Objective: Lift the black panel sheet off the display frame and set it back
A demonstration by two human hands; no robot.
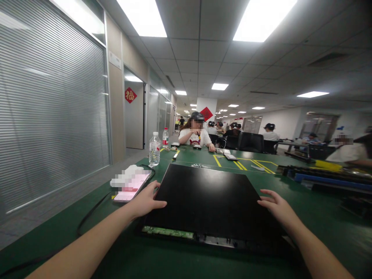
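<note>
A flat black display panel (pixel 209 201) lies in front of me, over the green table. Along its near edge a strip of green circuit board (pixel 168 232) shows, with dark metal parts beside it. My left hand (pixel 149 201) grips the panel's left edge, thumb over the top face and fingers along the side. On the opposite side, my right hand (pixel 276 205) holds the right edge with its fingertips; part of its grip is hidden. The underside of the panel cannot be seen.
Left of the panel sit a phone with a pink screen (pixel 133 190), a black cable (pixel 93 213) and a water bottle (pixel 154 149). Dark and blue long parts (pixel 314 178) lie at the right. Across the green table (pixel 87 213) a person (pixel 197 131) sits.
</note>
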